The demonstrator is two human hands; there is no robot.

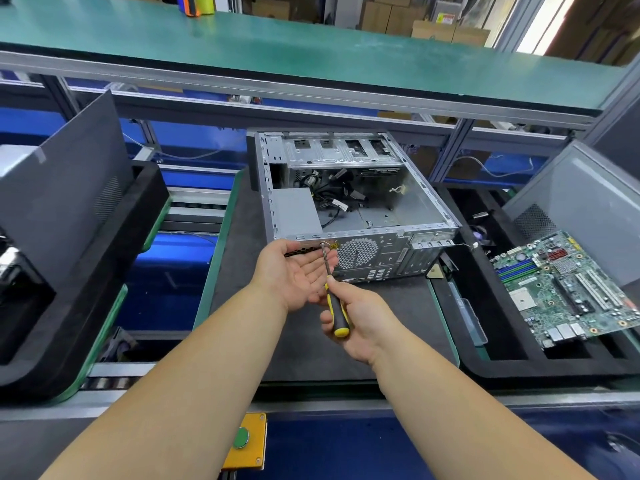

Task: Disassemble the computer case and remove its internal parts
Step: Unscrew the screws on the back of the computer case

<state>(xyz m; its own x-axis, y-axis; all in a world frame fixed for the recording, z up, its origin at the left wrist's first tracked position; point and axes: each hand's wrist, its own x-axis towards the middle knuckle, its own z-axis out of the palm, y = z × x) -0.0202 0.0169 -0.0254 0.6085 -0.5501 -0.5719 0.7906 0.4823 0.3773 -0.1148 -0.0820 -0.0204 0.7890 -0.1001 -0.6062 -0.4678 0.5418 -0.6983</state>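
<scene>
A person's right hand (360, 323) grips a yellow-and-black screwdriver (333, 299) at a rear screw of the open computer case (349, 202) on the table, left hand (294, 271) cupped open beneath; the stiff, sharp-edged steel shell looks best held by its frame.

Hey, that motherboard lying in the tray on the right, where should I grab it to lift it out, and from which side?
Probably by its bare edges. The motherboard lies tilted, its far side propped higher against the grey panel, the near edge low in the black tray. Come from the near side and pinch the long left and right edges, keeping fingers off the slots and heatsink on top.
</scene>
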